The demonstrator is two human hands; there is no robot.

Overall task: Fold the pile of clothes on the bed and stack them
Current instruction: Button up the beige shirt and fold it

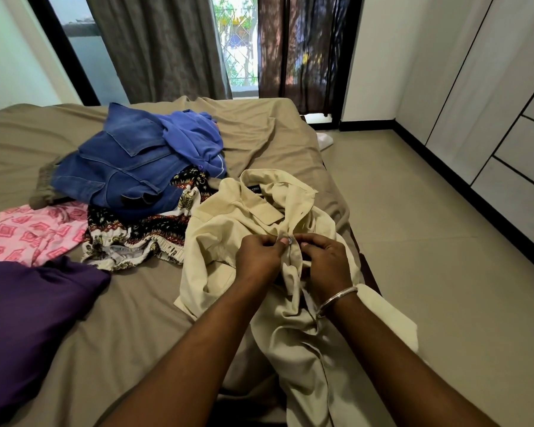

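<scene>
A cream button-up shirt (228, 223) lies crumpled at the bed's right edge, its lower part hanging toward me. My left hand (261, 257) pinches the shirt's front placket at a button. My right hand (324, 260), with a metal bangle on the wrist, pinches the opposite edge of the placket right beside it. Behind the shirt lies a loose pile: a blue denim jacket (121, 167), a blue-violet top (191, 137) and black patterned shorts (136, 235). A pink patterned garment (28, 232) and a purple garment (28, 309) lie at the left.
The bed (136, 318) has a taupe sheet, wrinkled at the far right corner. Tiled floor (429, 241) runs along the right, with white wardrobe doors (490, 103) beyond. Grey and brown curtains (167, 47) hang over the window behind the bed.
</scene>
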